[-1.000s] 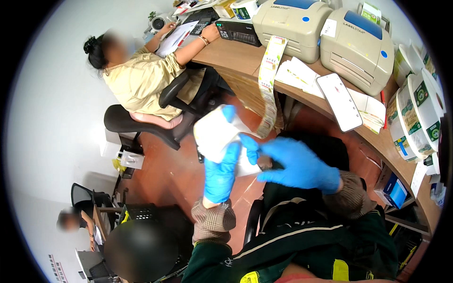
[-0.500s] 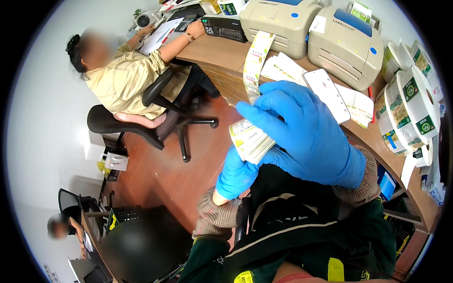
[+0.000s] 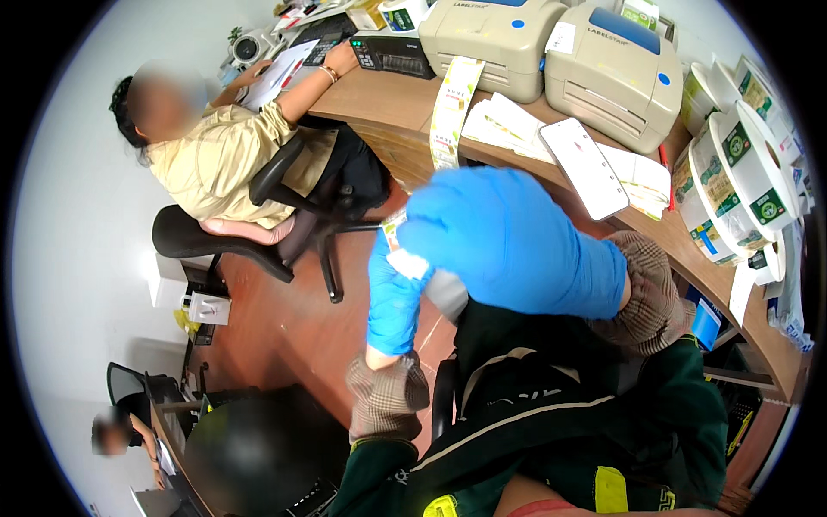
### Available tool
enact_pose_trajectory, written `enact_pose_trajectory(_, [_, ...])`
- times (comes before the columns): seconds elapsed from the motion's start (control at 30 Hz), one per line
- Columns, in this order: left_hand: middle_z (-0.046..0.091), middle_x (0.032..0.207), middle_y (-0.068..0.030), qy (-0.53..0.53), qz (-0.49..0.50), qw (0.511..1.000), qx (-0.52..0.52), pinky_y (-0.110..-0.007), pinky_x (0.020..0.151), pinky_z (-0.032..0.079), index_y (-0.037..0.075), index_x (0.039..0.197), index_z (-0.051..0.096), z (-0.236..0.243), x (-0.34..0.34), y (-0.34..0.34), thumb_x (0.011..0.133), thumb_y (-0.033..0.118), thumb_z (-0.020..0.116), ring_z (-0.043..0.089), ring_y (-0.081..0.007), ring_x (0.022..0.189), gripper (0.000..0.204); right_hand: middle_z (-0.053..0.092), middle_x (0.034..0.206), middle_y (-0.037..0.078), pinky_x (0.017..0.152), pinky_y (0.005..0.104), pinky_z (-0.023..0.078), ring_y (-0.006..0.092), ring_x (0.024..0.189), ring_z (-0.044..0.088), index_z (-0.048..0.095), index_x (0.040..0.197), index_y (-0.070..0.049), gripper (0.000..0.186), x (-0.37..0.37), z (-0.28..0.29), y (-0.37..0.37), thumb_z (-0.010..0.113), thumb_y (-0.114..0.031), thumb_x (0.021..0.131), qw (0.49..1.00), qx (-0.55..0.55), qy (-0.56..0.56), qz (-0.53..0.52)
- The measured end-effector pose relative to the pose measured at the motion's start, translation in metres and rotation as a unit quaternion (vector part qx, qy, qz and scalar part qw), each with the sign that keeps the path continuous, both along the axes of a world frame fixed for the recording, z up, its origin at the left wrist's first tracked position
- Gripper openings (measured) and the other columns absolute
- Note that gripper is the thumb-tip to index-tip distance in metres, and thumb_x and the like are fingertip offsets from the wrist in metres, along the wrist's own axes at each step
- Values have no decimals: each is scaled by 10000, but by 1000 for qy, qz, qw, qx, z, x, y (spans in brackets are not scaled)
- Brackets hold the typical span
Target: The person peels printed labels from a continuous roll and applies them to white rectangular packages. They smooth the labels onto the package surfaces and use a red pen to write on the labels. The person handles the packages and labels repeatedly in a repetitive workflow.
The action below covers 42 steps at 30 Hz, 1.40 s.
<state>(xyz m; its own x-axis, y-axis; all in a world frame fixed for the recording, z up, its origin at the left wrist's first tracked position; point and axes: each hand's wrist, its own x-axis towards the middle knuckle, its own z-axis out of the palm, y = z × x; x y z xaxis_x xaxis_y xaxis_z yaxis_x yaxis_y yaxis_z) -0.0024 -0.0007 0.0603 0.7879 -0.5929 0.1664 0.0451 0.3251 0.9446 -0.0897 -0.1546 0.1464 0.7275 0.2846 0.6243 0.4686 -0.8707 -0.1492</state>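
the small bunch of labels (image 3: 394,231) was caught between the two blue-gloved hands, at the top of the left hand (image 3: 392,302) and just left of the bent fingers of the right hand (image 3: 508,237). only a bit of printed edge and a white part peeped out, so the way the bunch pointed was too hidden to tell. both hands were right at it, so neither one was nearer.

the long label strip (image 3: 452,112) was ahead of the right hand and a little to its left. its long way ran from the beige printer (image 3: 493,43) down toward the back of that hand. the right hand was nearer to it than the left hand was. the low end of the strip went out of sight by the glove, and i could not tell if it touched.

the left hand was closed around the labels, with its wrist below them. the right hand was bent over the top, with its back up and its fingers curled down and to the left. it hid its own palm and was a bit blurry, so i could not tell if it gripped the labels or only lay on them. a pale sheet (image 3: 446,295) stuck out under the right hand, next to the left hand. the white phone (image 3: 584,168) lay on the desk (image 3: 379,95), ahead of the right hand and to its right
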Motion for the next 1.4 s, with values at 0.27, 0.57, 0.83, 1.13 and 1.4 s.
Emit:
enact_pose_trajectory(0.27, [573,1161,-114,-56,-134,982,117,-314,904,460,-18,1223,500,11,45,-11,780,67,693,570,-208,1009,491,592,906,78,618,356,492,252,767,596,605,920,-88,292,21,49,-21,694,-279,718,983,-29,-178,22])
enact_pose_trajectory(0.57, [628,1025,-130,-62,-253,963,65,-295,833,461,-70,1131,574,-43,21,-40,945,162,503,584,-175,882,306,604,829,91,609,327,486,232,707,601,620,937,-68,289,-34,36,-61,677,-288,760,998,-26,16,-61])
enact_pose_trajectory(0.83, [592,776,-90,-57,-147,987,-42,-352,825,481,-98,1078,586,18,6,-10,932,274,534,576,-192,744,403,610,767,107,592,304,476,219,667,601,630,980,-53,268,66,46,-22,638,-256,805,954,-52,-271,-114])
enact_pose_trajectory(1.13, [502,862,-20,222,-58,944,-239,-346,991,424,-42,1282,427,32,94,38,960,161,491,532,-127,818,386,678,794,92,628,261,489,132,706,627,656,898,42,294,22,-96,15,711,-224,784,779,450,422,115])
enact_pose_trajectory(1.4, [614,1099,-103,306,-131,900,-281,-367,1046,385,54,1342,435,-10,162,84,957,78,428,597,-189,991,386,690,819,114,638,264,523,148,679,651,675,982,17,267,-11,-100,-11,708,-165,791,549,493,620,268])
